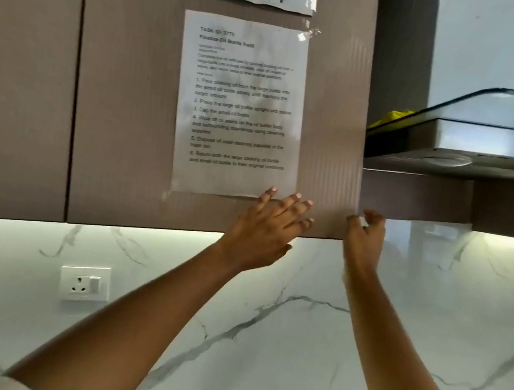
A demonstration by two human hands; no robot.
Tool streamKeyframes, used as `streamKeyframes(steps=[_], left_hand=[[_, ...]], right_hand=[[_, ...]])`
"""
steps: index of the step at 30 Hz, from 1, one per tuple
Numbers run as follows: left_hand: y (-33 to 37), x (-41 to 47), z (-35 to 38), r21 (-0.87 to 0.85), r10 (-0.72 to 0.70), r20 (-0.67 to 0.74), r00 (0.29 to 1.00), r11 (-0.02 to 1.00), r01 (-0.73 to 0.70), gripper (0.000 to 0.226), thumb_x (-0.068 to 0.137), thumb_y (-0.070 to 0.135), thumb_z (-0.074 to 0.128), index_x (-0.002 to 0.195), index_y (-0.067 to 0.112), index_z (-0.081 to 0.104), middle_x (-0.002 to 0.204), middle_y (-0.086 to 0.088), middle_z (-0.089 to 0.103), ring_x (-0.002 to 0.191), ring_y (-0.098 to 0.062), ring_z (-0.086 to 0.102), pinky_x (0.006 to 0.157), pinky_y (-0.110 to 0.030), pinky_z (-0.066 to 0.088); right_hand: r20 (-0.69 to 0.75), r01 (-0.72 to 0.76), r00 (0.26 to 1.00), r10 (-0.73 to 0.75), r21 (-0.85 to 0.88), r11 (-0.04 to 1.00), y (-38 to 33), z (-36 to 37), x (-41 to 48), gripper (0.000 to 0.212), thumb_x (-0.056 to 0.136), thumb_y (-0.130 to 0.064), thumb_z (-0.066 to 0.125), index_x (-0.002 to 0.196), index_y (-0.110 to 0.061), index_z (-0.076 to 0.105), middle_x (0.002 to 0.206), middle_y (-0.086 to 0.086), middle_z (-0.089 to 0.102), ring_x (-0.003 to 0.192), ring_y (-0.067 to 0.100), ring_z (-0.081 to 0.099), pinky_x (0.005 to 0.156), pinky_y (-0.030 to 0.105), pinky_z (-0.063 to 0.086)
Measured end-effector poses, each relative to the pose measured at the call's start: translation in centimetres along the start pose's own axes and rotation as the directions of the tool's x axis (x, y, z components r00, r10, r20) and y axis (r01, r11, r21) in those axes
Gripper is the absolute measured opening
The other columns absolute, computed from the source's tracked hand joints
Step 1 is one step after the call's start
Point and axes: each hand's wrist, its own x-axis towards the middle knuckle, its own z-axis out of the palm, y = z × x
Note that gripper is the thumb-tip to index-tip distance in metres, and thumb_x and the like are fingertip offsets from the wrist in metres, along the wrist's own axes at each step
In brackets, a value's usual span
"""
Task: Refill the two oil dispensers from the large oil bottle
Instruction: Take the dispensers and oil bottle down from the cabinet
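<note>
Oil-refill sheet point(239, 107) hangs on cabinet door point(124, 87); left hand point(272, 228) spreads fingers against it, right hand point(365, 236) curls fingers at its edge.

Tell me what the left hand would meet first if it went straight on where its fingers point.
The left hand is spread against the brown wooden cabinet door, fingers pointing up. First in line is the taped white instruction sheet; its bottom edge already seems to be at the fingertips.
</note>
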Motion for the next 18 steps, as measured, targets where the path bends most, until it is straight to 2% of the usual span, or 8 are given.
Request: streamKeyframes(steps=[2,3,5,7,9,12,14,18], left_hand=[[0.4,1.5,0.5,0.043,0.030,0.107,0.994,0.998,-0.034,0.065,0.084,0.025,0.066,0.144,0.020,0.041,0.155,-0.009,0.032,0.143,-0.027,0.029,0.114,-0.051,0.022],[0.5,2.0,1.0,0.050,0.020,0.142,0.990,0.998,-0.027,0.067,0.085,0.021,0.064,0.146,0.021,0.036,0.157,-0.008,0.028,0.145,-0.027,0.025,0.114,-0.050,0.020],[0.2,2.7,1.3,0.096,0.012,0.145,0.989,0.995,-0.027,0.069,0.084,0.014,0.063,0.147,0.022,0.035,0.156,-0.007,0.030,0.143,-0.027,0.029,0.111,-0.049,0.027],[0.1,3.3,1.4,0.157,0.053,0.127,0.991,0.985,-0.072,0.064,0.079,0.012,0.067,0.140,0.023,0.048,0.147,-0.007,0.046,0.133,-0.026,0.046,0.100,-0.046,0.042],[-0.3,3.7,1.2,0.216,0.124,0.121,0.985,0.965,-0.148,0.060,0.076,0.015,0.070,0.133,0.022,0.056,0.139,-0.006,0.055,0.123,-0.026,0.056,0.090,-0.043,0.049],[0.1,3.8,0.7,0.298,0.183,0.127,0.975,0.930,-0.214,0.055,0.078,0.013,0.058,0.132,0.021,0.057,0.136,-0.005,0.058,0.117,-0.025,0.060,0.089,-0.042,0.050],[0.5,3.5,0.4,0.320,0.183,0.129,0.975,0.922,-0.216,0.054,0.078,0.012,0.051,0.132,0.021,0.058,0.135,-0.005,0.059,0.115,-0.024,0.061,0.088,-0.041,0.050],[0.8,3.5,-1.1,0.344,0.199,0.117,0.973,0.911,-0.227,0.060,0.074,0.012,0.067,0.133,0.022,0.056,0.136,-0.004,0.058,0.116,-0.023,0.060,0.086,-0.041,0.048]], right_hand=[[0.132,-0.165,0.981,0.145,0.157,0.974,0.3,-0.7,1.2,0.027,0.095,-0.023,0.046,0.120,-0.014,0.049,0.119,0.007,0.055,0.102,0.020,0.053,0.080,0.029,0.041],[0.184,-0.226,0.964,0.190,0.203,0.953,0.6,-1.2,2.0,0.024,0.096,-0.023,0.045,0.117,-0.013,0.051,0.118,0.007,0.056,0.101,0.020,0.053,0.080,0.028,0.041],[0.247,-0.334,0.930,0.272,0.263,0.905,0.8,-1.9,3.0,0.020,0.096,-0.021,0.043,0.111,-0.013,0.054,0.117,0.007,0.059,0.109,0.023,0.054,0.091,0.033,0.043],[0.314,-0.395,0.898,0.307,0.273,0.877,1.0,-2.7,3.8,0.018,0.097,-0.020,0.043,0.107,-0.014,0.057,0.118,0.007,0.061,0.111,0.024,0.055,0.101,0.039,0.040],[0.352,-0.393,0.886,0.301,0.228,0.891,1.0,-3.1,4.2,0.020,0.097,-0.020,0.044,0.108,-0.013,0.059,0.120,0.007,0.061,0.113,0.026,0.054,0.100,0.039,0.040],[0.375,-0.363,0.884,0.278,0.178,0.914,0.9,-3.8,4.4,0.017,0.095,-0.021,0.046,0.092,-0.018,0.062,0.112,0.009,0.063,0.112,0.030,0.054,0.092,0.037,0.042],[0.402,-0.353,0.881,0.252,0.203,0.913,1.2,-4.4,4.5,0.019,0.096,-0.019,0.045,0.088,-0.020,0.063,0.108,0.005,0.065,0.110,0.027,0.057,0.095,0.038,0.042],[0.501,-0.388,0.841,0.202,0.300,0.871,1.5,-6.5,4.6,0.018,0.097,-0.019,0.047,0.095,-0.018,0.065,0.101,0.001,0.069,0.098,0.020,0.064,0.088,0.034,0.051]])
